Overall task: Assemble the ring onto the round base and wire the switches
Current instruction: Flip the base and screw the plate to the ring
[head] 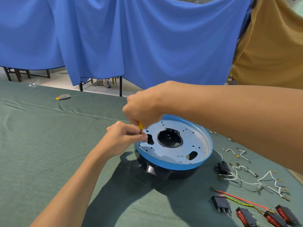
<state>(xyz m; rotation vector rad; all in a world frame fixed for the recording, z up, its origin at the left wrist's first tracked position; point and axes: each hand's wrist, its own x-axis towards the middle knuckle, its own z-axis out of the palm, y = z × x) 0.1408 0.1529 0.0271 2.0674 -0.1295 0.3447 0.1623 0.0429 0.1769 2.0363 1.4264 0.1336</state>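
Table [49, 145]: covered in green cloth.
Left hand [122, 139]: thumb and forefinger pinched the shaft of the screwdriver [140, 126] just above the ring's left edge; the other fingers were curled.
Screwdriver: yellow handle, roughly upright, tip at the ring's left rim.
Right hand [144, 107]: fingers wrapped round the handle from above.
Ring [196, 140]: silver plate with a blue rim, seated on the black round base [180, 173] mid-table.
White wires [262, 179]: loose on the cloth, right of the base.
Switches [246, 216]: red-faced, at the near right, with a red wire [242, 200] beside them.
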